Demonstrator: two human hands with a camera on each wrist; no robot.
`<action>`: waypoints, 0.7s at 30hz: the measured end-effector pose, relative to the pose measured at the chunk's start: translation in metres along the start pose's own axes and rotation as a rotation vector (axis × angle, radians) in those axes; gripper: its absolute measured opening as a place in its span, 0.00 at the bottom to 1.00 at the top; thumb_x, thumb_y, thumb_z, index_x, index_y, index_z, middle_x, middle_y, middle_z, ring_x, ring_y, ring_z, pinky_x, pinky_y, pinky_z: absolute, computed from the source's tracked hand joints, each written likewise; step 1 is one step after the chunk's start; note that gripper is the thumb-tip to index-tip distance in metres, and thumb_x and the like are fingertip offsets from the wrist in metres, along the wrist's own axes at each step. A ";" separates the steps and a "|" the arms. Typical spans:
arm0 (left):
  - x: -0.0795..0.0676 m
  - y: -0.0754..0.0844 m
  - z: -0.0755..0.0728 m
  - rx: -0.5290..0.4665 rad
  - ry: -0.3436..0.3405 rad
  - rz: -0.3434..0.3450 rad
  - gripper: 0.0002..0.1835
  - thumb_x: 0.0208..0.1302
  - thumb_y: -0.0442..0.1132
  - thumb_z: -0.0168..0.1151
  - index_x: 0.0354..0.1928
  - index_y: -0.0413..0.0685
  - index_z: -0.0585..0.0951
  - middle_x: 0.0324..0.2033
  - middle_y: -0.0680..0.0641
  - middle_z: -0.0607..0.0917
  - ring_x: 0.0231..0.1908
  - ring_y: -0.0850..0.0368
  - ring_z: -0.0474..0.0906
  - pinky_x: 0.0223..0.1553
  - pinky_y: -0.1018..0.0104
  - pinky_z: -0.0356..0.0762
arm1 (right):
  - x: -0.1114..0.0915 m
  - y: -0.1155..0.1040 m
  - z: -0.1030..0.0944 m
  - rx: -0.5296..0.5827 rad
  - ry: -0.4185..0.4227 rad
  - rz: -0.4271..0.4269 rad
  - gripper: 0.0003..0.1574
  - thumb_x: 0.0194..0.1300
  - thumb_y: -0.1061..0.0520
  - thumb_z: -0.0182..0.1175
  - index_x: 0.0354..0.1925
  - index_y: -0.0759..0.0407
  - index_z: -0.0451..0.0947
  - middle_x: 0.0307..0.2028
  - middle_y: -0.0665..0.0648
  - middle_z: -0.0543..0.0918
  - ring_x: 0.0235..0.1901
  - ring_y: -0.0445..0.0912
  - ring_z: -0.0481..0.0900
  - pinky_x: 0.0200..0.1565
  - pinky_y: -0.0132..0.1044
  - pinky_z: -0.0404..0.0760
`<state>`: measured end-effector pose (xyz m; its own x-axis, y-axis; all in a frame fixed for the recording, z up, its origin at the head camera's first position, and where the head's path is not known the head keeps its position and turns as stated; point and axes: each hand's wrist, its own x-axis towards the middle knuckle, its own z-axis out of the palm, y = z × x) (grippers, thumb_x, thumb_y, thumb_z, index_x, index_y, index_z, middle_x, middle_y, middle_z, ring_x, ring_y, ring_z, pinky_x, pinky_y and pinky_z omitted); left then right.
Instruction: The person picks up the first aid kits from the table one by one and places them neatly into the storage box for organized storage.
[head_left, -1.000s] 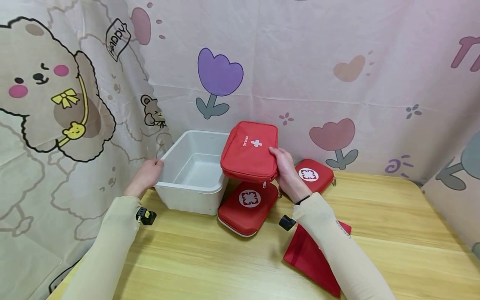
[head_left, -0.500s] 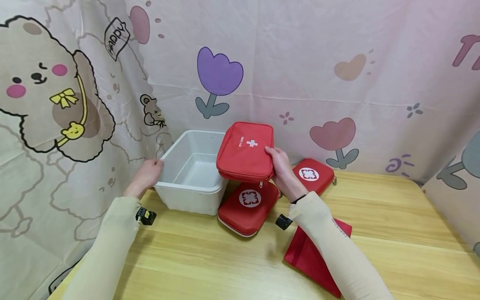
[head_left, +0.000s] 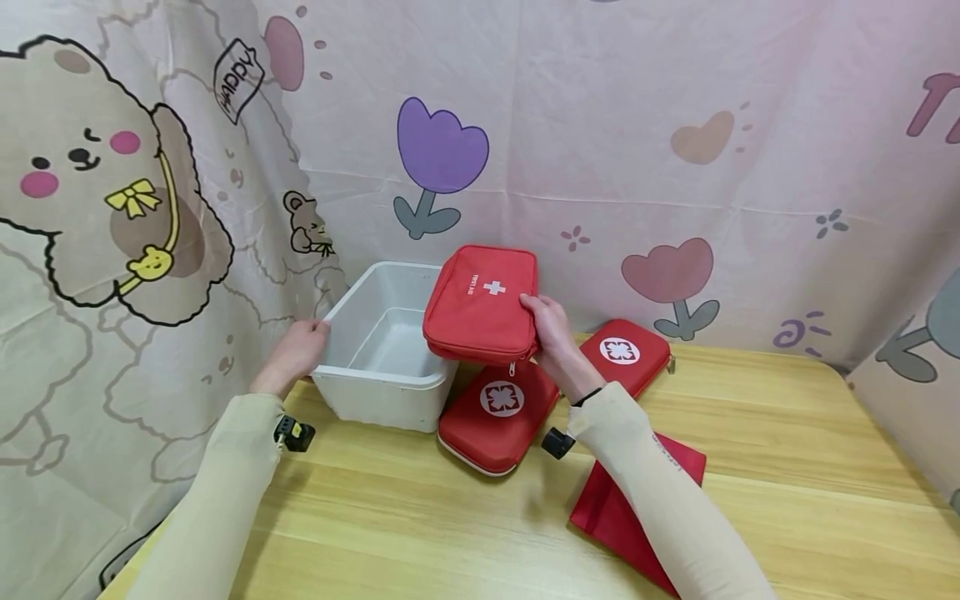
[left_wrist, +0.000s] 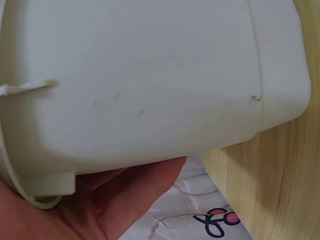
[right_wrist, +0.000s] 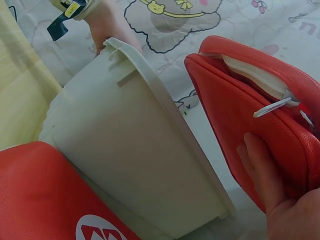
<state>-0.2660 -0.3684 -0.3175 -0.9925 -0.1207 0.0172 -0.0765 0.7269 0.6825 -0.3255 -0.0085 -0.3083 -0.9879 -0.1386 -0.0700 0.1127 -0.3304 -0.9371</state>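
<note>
Above the worktop [head_left: 375,517], near the right rim of the white bin [head_left: 386,404], the red first-aid bag [head_left: 483,308] is pinched by the right hand [head_left: 555,337], thumb on top; the right wrist view alone shows the fingers [right_wrist: 266,170] against its underside. The left hand [head_left: 300,346] grips the bin's left rim, and only its own wrist view shows dark marks [left_wrist: 255,98] on the outer wall. One red case [head_left: 483,437], another [head_left: 641,358] and a red pouch [head_left: 609,517] lie on the pale wood grain, backed by cloth [head_left: 562,108] printed with a bear and tulips

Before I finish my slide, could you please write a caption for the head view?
The left hand grips a pale bin while the right hand holds up a red FIRST AID bag.
</note>
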 end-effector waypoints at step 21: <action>0.002 -0.002 0.000 0.028 0.017 0.004 0.32 0.79 0.48 0.26 0.60 0.25 0.69 0.47 0.31 0.75 0.44 0.41 0.73 0.43 0.52 0.72 | 0.001 0.003 0.021 -0.016 -0.034 -0.002 0.26 0.76 0.51 0.49 0.65 0.62 0.62 0.53 0.61 0.78 0.38 0.44 0.84 0.43 0.35 0.82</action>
<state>-0.2676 -0.3703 -0.3186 -0.9911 -0.1289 0.0326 -0.0752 0.7459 0.6618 -0.3242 -0.0290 -0.3043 -0.9840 -0.1691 -0.0564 0.1084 -0.3161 -0.9425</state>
